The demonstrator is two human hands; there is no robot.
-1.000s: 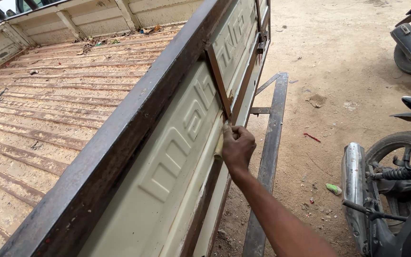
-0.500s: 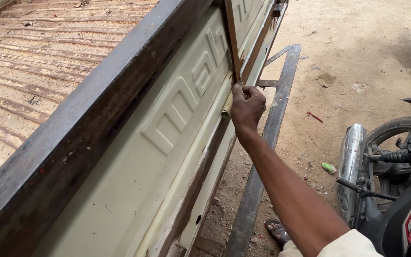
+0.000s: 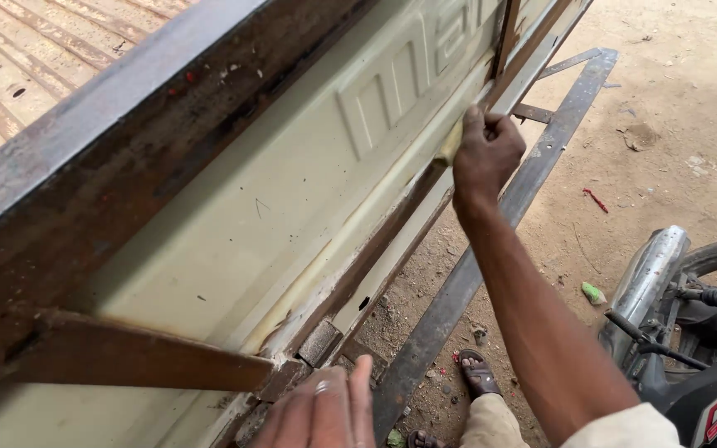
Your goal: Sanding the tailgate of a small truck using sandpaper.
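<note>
Our right hand (image 3: pixel 487 149) is clenched around a small pale pad (image 3: pixel 448 148), pressing it against the lower part of the cream tailgate (image 3: pixel 292 216), near the tailgate's far end. The thumb points up along the panel, and the fingers wrap the pad so that only its yellowish edge shows at the left of the fist. What the pad is made of, we cannot tell.

Our left hand (image 3: pixel 321 415) sits at the tailgate's bottom edge near the near end, fingers held together and flat, grasping nothing; a ring shows on one finger. It lies just beside a rusty hinge (image 3: pixel 319 342), and we cannot tell whether it touches the metal.

A brown rusted strip (image 3: pixel 134 361) runs slantwise across the near end of the tailgate, and a dark rusty rail (image 3: pixel 126 108) caps its top edge. Raised lettering stands out on the panel. Beyond the rail lies the ribbed truck bed (image 3: pixel 35 50).

Below the tailgate a dark steel bar (image 3: pixel 491 241) runs over the dirt ground (image 3: pixel 674 108). Our sandalled foot (image 3: pixel 479 373) stands by the bar, and a motorcycle (image 3: pixel 690 332) is parked to the right.
</note>
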